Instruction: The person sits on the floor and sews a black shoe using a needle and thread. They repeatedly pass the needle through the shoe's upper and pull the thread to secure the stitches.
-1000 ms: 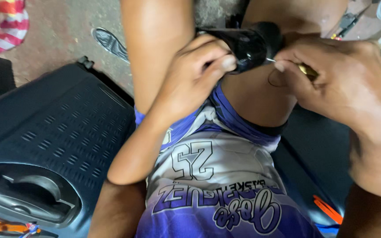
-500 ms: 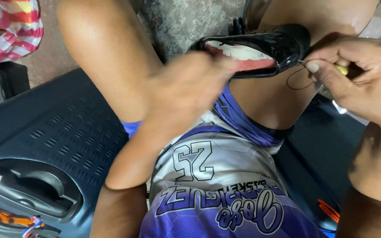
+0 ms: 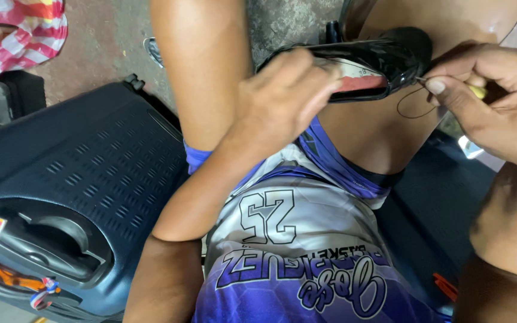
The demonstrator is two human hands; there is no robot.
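Note:
A glossy black shoe (image 3: 390, 57) with a pale, reddish insole lies across my knees near the top of the head view. My left hand (image 3: 282, 98) grips its side and steadies it. My right hand (image 3: 486, 96) pinches a thin needle-like tool with a yellow handle at the shoe's back end. A loop of dark thread (image 3: 414, 104) hangs from the tool against my thigh. I sit in purple and white basketball shorts (image 3: 294, 251).
A dark blue hard-shell suitcase (image 3: 61, 179) with a recessed handle and a tag lies at my left. A red and white checked cloth (image 3: 31, 30) lies on the concrete floor at the top left. Another dark case (image 3: 432, 221) is at my right.
The shoe has turned so that its insole faces up and shifted right. My left hand has moved onto its side, and my right hand has drawn the thread into a loop.

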